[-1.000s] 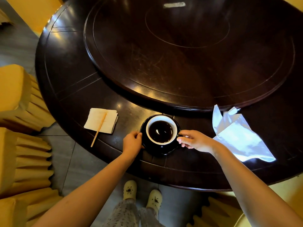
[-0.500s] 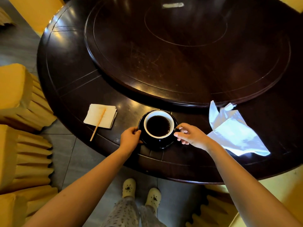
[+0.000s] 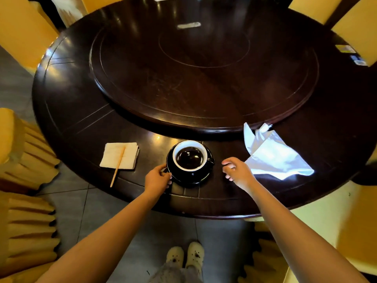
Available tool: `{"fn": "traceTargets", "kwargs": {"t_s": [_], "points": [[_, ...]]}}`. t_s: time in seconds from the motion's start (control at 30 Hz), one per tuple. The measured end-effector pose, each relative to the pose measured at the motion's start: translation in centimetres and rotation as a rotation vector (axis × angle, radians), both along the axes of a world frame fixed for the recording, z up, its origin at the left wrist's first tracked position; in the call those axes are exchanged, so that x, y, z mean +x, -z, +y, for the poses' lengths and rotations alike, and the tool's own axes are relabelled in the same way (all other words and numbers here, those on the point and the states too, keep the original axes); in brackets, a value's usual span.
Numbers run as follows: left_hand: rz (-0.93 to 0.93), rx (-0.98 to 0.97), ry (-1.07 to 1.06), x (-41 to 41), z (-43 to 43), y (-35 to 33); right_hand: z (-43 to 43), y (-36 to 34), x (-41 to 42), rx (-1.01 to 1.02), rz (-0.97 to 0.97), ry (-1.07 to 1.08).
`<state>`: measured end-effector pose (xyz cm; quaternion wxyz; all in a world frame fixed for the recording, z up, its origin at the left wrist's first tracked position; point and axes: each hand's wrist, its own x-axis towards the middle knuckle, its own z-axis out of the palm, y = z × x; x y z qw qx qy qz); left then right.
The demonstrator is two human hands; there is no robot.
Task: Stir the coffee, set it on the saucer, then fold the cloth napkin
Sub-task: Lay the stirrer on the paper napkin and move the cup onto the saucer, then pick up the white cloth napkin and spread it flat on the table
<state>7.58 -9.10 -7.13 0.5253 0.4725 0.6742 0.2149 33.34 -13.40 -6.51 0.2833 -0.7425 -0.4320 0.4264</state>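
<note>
Saucer (image 3: 196,180) in left fingers (image 3: 166,177), right fingers (image 3: 227,161) loose (curled)

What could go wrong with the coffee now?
The left hand holds the saucer by its rim; a jerk might slosh coffee out of the cup. The right hand hovers between the cup's handle and the cloth napkin, so it could knock the handle. The stirrer reaches the table edge and may roll off.

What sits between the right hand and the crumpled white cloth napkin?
Nothing visible: the right hand is close beside the crumpled white cloth napkin, with only bare dark wooden table between them.
</note>
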Motion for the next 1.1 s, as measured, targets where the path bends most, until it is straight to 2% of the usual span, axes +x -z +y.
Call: {"fn": "traceTargets", "kwargs": {"t_s": [0.1, 0.2, 0.4, 0.53, 0.67, 0.77, 0.87, 1.0, 1.1], "points": [[0.114, 0.023, 0.062, -0.5, -0.9, -0.1, -1.4, -0.2, 0.6, 0.005, -0.100, 0.176], [0.270, 0.085, 0.285, -0.5, -2.3, 0.0, -2.8, -0.9, 1.6, -0.040, -0.339, 0.210], [0.245, 0.260, 0.733, 3.9, -4.5, -1.8, -4.4, -2.6, 4.5, -0.088, -0.578, 0.151], [0.273, 0.259, 0.895, 8.6, -4.4, -2.7, -4.5, -3.5, 6.7, -0.126, -0.747, 0.099], [0.311, 0.210, 0.915, 13.5, -3.4, -2.6, -4.2, -3.9, 9.0, -0.171, -0.831, 0.004], [0.299, 0.138, 0.835, 17.2, -2.5, -2.0, -4.3, -3.5, 10.8, -0.231, -0.880, -0.134], [0.300, 0.112, 0.708, 20.4, -1.7, -1.1, -4.6, -2.4, 12.0, -0.265, -0.830, -0.243], [0.247, 0.078, 0.562, 23.1, -1.3, -0.3, -4.9, -1.0, 13.5, -0.178, -0.769, -0.321], [0.340, 0.082, 0.524, 24.2, -1.1, 0.2, -4.3, -1.0, 14.8, -0.149, -0.717, -0.351]]}}
